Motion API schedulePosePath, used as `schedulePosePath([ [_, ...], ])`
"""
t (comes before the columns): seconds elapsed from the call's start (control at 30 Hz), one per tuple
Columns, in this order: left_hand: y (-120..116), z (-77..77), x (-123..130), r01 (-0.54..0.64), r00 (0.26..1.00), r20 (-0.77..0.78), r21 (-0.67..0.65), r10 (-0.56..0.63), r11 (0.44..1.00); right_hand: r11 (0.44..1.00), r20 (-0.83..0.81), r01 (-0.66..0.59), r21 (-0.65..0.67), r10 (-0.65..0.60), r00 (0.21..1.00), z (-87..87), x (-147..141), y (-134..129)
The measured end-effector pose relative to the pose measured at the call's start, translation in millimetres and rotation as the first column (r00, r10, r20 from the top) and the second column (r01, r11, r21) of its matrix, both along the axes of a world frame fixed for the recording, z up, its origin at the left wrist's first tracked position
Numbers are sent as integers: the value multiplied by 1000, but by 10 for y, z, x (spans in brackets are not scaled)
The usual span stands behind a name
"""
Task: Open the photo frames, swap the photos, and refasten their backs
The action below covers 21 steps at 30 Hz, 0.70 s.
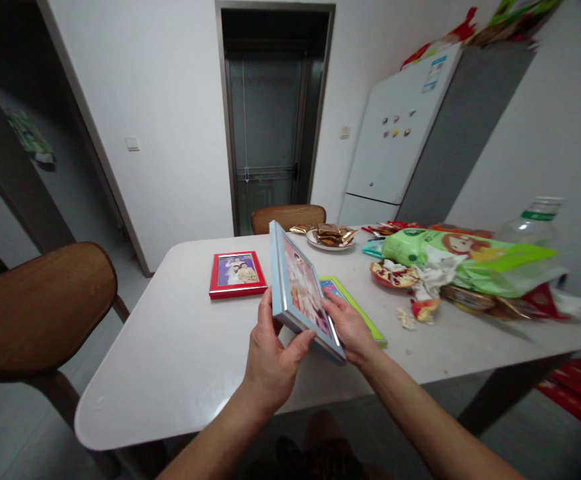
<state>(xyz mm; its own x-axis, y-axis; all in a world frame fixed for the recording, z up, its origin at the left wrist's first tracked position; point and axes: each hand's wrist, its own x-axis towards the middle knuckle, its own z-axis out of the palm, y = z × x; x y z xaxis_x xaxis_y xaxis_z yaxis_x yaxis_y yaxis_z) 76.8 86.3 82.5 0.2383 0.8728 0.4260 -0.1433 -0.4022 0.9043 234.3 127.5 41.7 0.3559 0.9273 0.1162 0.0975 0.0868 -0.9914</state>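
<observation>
A light blue picture frame (304,283) with a photo in it is held tilted above the table's near side. My left hand (274,357) grips its lower left edge, the thumb lying along the bottom rim. On the frame's right side, my right hand (350,327) is closed with its fingers over the front. Behind and partly hidden by it, a green picture frame (370,327) lies on the table. To the left, a red picture frame (238,273) lies flat, showing a photo of people on a purple background.
A white table (170,373) bears a plate of wrapped snacks (331,237), an opened pomegranate (393,273), peel pieces (424,310), crumpled tissue (435,277) and a green plastic bag (470,257). Wooden chairs (40,307) stand at the left and far side. A fridge (395,133) stands behind.
</observation>
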Motion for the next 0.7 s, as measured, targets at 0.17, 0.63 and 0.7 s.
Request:
schedulePosePath([
  [0.17,267,-316,256,17,999,48,-152,-10,988,973,275,177,-149,-131,952,91,744,224],
  [0.63,461,-787,308,-152,880,-467,-99,89,983,915,837,333,-230,12,546,-202,1115,386],
  [0.7,530,-834,127,-215,904,-406,-163,133,963,947,811,293,-131,-68,581,-142,893,430],
])
